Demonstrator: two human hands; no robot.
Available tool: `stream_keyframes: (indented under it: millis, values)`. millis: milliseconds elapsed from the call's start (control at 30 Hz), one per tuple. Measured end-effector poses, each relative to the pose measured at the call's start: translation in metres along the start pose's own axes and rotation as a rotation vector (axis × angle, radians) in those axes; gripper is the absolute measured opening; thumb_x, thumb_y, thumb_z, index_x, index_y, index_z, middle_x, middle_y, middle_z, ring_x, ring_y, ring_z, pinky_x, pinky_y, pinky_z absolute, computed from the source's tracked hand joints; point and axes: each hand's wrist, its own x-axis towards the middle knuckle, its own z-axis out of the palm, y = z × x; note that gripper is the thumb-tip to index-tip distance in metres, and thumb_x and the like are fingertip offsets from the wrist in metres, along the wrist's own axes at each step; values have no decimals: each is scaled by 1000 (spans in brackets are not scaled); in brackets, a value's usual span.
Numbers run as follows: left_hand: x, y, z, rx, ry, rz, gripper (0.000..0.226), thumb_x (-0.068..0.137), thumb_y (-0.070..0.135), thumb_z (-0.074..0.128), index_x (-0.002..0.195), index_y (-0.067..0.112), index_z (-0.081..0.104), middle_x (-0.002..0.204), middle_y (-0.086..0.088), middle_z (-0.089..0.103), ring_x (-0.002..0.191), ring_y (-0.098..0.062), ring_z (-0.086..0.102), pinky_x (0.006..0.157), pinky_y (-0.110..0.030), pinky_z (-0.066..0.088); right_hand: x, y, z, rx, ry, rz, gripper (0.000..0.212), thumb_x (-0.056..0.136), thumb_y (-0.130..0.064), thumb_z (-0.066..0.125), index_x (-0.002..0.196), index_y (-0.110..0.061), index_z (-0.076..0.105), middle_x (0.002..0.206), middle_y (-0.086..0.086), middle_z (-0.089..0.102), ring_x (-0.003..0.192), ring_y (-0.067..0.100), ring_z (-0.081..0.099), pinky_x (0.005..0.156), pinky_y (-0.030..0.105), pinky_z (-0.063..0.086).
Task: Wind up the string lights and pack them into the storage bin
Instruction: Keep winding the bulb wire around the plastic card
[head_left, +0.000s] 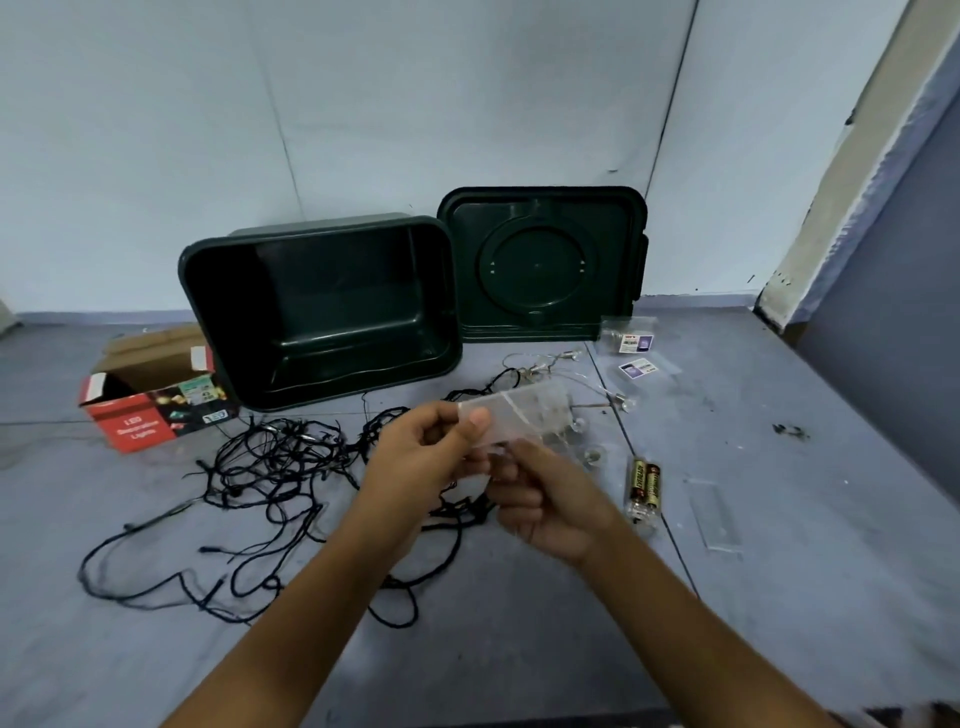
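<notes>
Hands: our left hand (426, 457) and right hand (540, 499) pinch a clear battery case (511, 418), long axis running left to right.
Lights: black string lights (270, 467) sprawl tangled on the floor (519, 623), nearer our left hand.
Bin: storage bin (322, 312) open, beyond by the wall.

I see a tangled black-wired string of lights (270, 483) sprawled loose on the grey floor, its loops spreading from the middle toward the left and near edge. A second string, thin silvery wire with small clear globe bulbs (566, 364), lies just right of it, unwound, trailing toward the back. A clear plastic battery case (519, 415) belonging to it sits raised above the floor, tilted. The dark green rectangular plastic storage bin (322, 312) stands behind the wires, tipped so its open, hollow inside faces me. Its dark green square lid (540, 265) leans upright just beside it, on the right.
</notes>
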Motion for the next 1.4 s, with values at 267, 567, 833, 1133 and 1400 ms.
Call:
stream_keyframes:
  millis: [267, 567, 833, 1133, 1400]
  values:
    - [19, -11, -20, 328, 231, 83, 25, 87, 29, 59, 96, 6, 61, 83, -10, 66, 74, -17, 65, 72, -30, 56, -56, 41, 56, -372, 332, -22, 15, 96, -29, 44, 88, -21, 55, 56, 0, 48, 47, 14, 51, 52, 31, 52]
    - [2, -11, -19, 449, -151, -19, 19, 83, 29, 60, 91, 12, 63, 78, -4, 65, 69, -11, 64, 70, -25, 56, -28, -85, 24, -1355, 252, -359, 16, 88, -26, 59, 79, -15, 65, 57, -2, 48, 47, 6, 38, 46, 17, 33]
    - [-4, -4, -10, 202, -78, -4, 23, 79, 26, 61, 91, 7, 65, 71, 1, 64, 66, -10, 63, 63, -18, 53, -1, 3, -17, -189, 230, 11, 19, 87, -20, 58, 72, -15, 47, 47, -7, 37, 33, 0, 27, 27, 10, 20]
    - [18, -18, -27, 307, 140, 29, 17, 86, 25, 60, 90, 8, 62, 76, -9, 62, 70, -15, 62, 65, -20, 54, -63, 26, 64, -664, 366, -79, 12, 95, -31, 45, 93, -22, 53, 46, -4, 48, 43, 13, 50, 49, 28, 53]
    - [5, -10, -20, 313, -54, -36, 30, 74, 37, 62, 89, 11, 65, 71, 0, 64, 67, -11, 64, 71, -26, 57, -17, -77, 33, -1302, 343, -294, 25, 97, -32, 41, 85, -19, 59, 45, -13, 44, 39, 1, 37, 39, 11, 28]
